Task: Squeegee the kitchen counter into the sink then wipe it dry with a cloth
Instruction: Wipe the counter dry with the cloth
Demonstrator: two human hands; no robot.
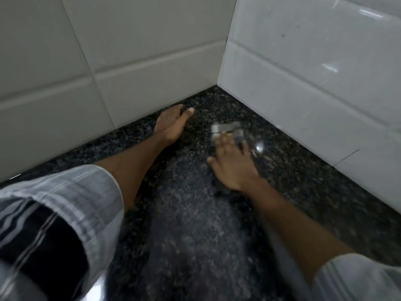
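Observation:
The dark speckled granite counter (191,224) fills the lower view and ends in a tiled corner. My left hand (170,124) lies flat on it against the left wall, fingers apart, holding nothing. My right hand (233,164) presses down nearer the right wall, fingers spread over a small grey cloth (225,128) that sticks out past the fingertips. The cloth is motion-blurred, and a dark bit of it shows under the heel of the palm. No sink or squeegee is in view.
White wall tiles (134,61) stand along the left and more white tiles (314,83) along the right, meeting at the corner behind the hands. A bright glint (259,147) shows on the counter just right of my right hand.

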